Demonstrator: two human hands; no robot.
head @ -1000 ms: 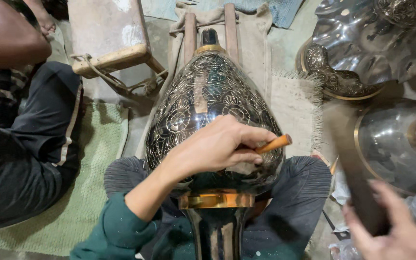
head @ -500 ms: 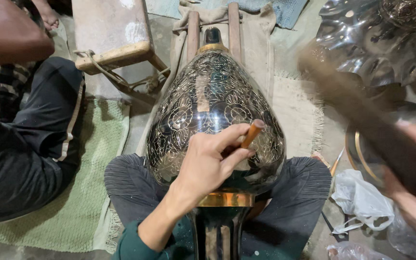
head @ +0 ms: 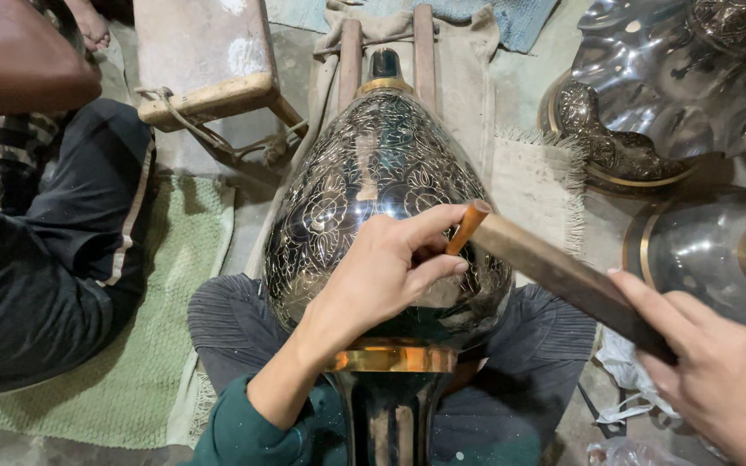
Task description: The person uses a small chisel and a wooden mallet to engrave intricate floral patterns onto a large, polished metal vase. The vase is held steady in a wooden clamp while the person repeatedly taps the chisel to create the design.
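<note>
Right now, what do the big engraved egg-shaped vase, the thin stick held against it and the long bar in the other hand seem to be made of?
The big engraved egg-shaped vase: apparently polished metal, dark with bright floral engraving, mirror glints, a brass-coloured collar.
The thin stick in the left hand: orange-brown, possibly wood or copper; I cannot tell which.
The long bar in the right hand: matt brown, probably wood, though blurred.

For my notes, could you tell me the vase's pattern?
Engraved floral scrollwork on dark metal vase, head view.

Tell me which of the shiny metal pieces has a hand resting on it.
The big egg-shaped engraved vase lying across the person's lap. The left hand rests on it, holding a small chisel; the scalloped tray and the round dish lie untouched at right.
</note>
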